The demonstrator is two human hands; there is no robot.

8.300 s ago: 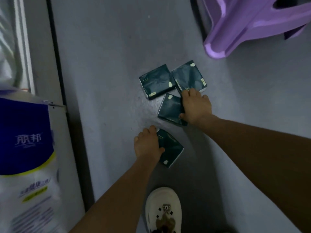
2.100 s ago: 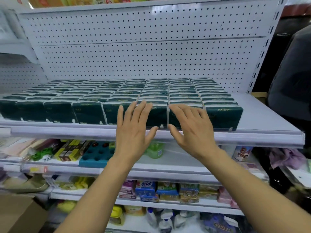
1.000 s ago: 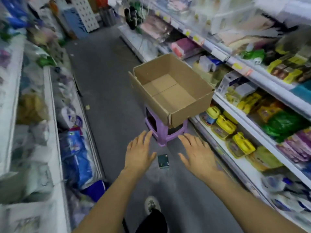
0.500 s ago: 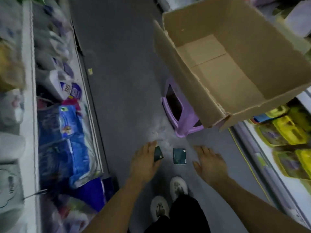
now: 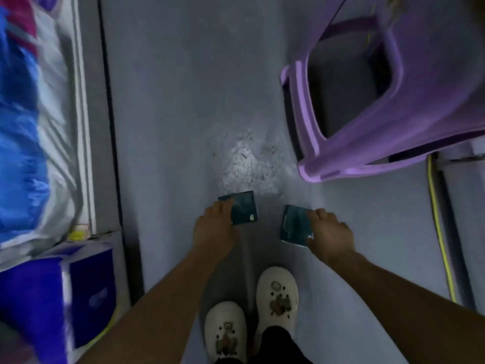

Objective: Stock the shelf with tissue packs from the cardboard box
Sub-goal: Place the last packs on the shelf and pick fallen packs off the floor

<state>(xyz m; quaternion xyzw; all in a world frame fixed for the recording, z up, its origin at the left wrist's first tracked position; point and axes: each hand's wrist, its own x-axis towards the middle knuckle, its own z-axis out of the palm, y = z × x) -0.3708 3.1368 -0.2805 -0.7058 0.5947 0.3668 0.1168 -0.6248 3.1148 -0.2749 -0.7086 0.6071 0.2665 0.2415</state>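
Far left edge of floor: blue-and-white plastic-wrapped bulk packs (image 5: pixel 23 143) sit on the white bottom shelf lip (image 5: pixel 84 101), w/ a dark blue wrapped pack (image 5: pixel 86 292) at the near-left corner. Stock kept low, off the walkway.

Centre: grey aisle floor (image 5: pixel 183 88), scuffed pale patch just beyond the packs. Two dark teal square tissue packs lie flat on it, near each other but apart, i.e. not in the box and not on the target shelf, neither of which is in view.

Left hand (image 5: pixel 214 232) reaches down onto the left tissue pack (image 5: pixel 242 208); fingers overlap its near-left edge, apparently closing for a pickup. Grip not confirmed, can't tell if it's pinched or only touched.

White clogs w/ charms (image 5: pixel 277 298) planted directly behind the packs; person bends over them to reach.

Right hand (image 5: pixel 330 236) covers the right edge of the right tissue pack (image 5: pixel 295 224); thumb at its near corner, fingers on its top. Looks like a pinch forming; pack looks to be on the floor.

Right: purple plastic stool (image 5: pixel 393 114) stands just beyond, likely the box stand.

Assessment: one pack per hand, so both strays can go up in one trip.
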